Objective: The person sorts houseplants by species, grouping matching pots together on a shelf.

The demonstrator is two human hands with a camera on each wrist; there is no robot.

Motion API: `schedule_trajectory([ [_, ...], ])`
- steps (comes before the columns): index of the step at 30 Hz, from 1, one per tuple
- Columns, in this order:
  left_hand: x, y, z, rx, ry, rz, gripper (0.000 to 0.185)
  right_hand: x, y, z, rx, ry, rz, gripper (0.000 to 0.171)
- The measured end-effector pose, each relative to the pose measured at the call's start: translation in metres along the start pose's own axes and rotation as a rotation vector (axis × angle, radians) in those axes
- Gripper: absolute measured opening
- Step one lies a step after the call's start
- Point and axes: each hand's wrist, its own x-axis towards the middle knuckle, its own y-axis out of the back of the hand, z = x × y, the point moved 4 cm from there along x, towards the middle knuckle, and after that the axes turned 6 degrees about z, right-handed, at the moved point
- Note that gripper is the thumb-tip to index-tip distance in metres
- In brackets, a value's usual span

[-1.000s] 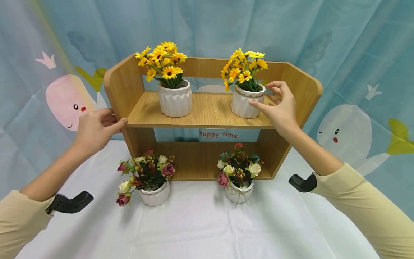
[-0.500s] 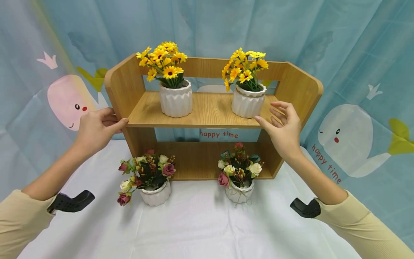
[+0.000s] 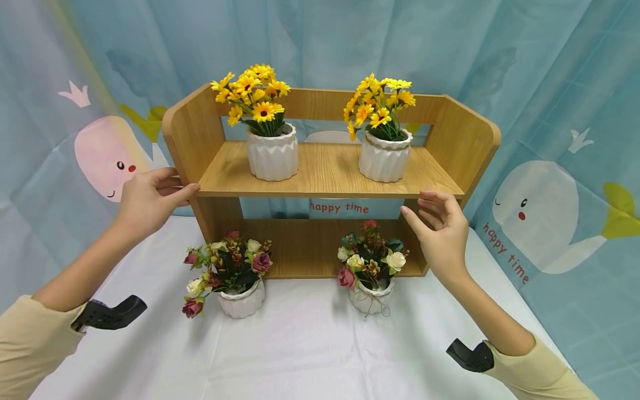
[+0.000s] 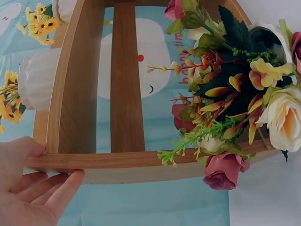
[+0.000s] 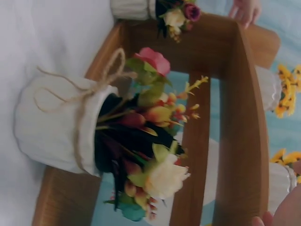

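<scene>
The left end of the wooden shelf (image 3: 325, 166) is gripped by the left hand (image 3: 152, 201), the thumb laid at the upper board's front left corner and the fingers set against the side panel's outer face. The right hand (image 3: 442, 236), thumb and fingertips well parted with nothing between them, is held by that board's front edge, near its right corner; whether the edge is touched cannot be told.

On the upper board, the left daisy pot (image 3: 272, 158) and the right daisy pot (image 3: 384, 161) are stood upright, well apart. On the table (image 3: 300, 344), the left rose pot (image 3: 242, 303) is set just before the shelf's lower left front corner, and the right rose pot (image 3: 372, 301) before the lower front edge, towards its right end.

The step in hand is judged to be the steadying of the shelf while the right hand is worked near the pots. The panel is best held firmly but without pull, lest the daisies be jolted. Any pot should be taken by its ribbed wall rather than its stems, and the loose twine bow (image 5: 99, 86) should not be snagged.
</scene>
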Motion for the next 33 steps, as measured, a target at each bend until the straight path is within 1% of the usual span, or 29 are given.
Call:
schedule_trajectory([
  [4,-0.001,0.0,0.0,-0.02,0.024,0.011,0.055,-0.011,0.002,0.007,-0.047,-0.002,-0.011,0.037],
  [7,-0.002,0.0,0.0,-0.042,0.026,0.019,0.057,-0.02,0.003,0.013,-0.076,-0.007,-0.026,0.037],
  [12,-0.003,-0.001,0.0,-0.078,0.011,0.024,0.052,-0.033,0.005,0.022,-0.091,-0.007,-0.046,0.034],
  [16,-0.005,-0.002,0.001,-0.077,-0.008,0.033,0.048,-0.043,0.008,0.03,-0.082,-0.012,-0.056,0.03],
  [22,-0.006,-0.002,0.002,-0.055,-0.035,0.043,0.044,-0.058,0.012,0.042,-0.078,-0.058,-0.074,0.029],
  [27,-0.005,-0.003,0.0,-0.056,-0.05,0.031,0.043,-0.07,0.015,0.048,-0.114,-0.093,-0.088,0.026],
  [30,-0.004,-0.002,0.0,-0.068,-0.042,0.016,0.043,-0.078,0.016,0.051,-0.133,-0.115,-0.102,0.024],
  [33,-0.004,-0.002,0.0,-0.088,-0.014,0.004,0.046,-0.084,0.017,0.055,-0.128,-0.138,-0.111,0.022],
])
